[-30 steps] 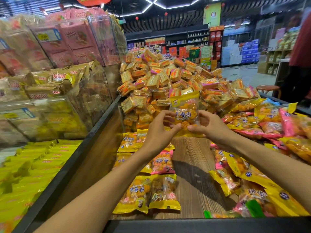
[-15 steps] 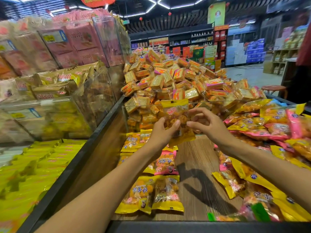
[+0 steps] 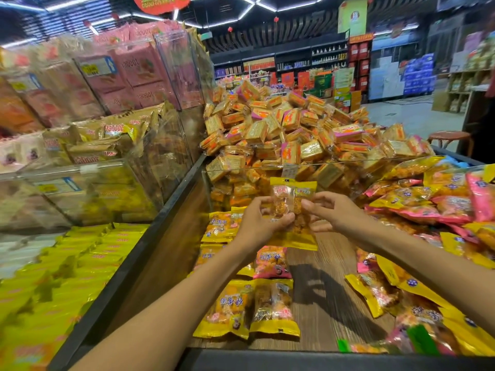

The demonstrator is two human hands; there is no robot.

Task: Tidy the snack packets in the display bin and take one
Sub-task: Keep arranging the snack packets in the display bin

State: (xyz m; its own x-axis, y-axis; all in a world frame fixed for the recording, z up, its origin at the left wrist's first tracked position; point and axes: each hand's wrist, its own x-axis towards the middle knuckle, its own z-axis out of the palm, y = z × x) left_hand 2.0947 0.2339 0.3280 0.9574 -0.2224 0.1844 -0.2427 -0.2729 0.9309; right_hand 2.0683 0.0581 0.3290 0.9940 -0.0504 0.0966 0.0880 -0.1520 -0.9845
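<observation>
Pinched from both sides, a yellow-edged clear plastic snack packet (image 3: 290, 210) stood upright above the wood-floored display bin (image 3: 321, 287), its clear back toward the camera. On its left the left hand (image 3: 261, 223) curled round one edge, thumb across the face; on its right the right hand (image 3: 332, 212) nipped the other edge, remaining fingers loosely bent. Far left, tan wafer packs (image 3: 107, 140) read "nabati" upside down. Overhead, a red hanging sign (image 3: 160, 3) read "GRAND OPENING". Print on the held packet was too blurred to read.
</observation>
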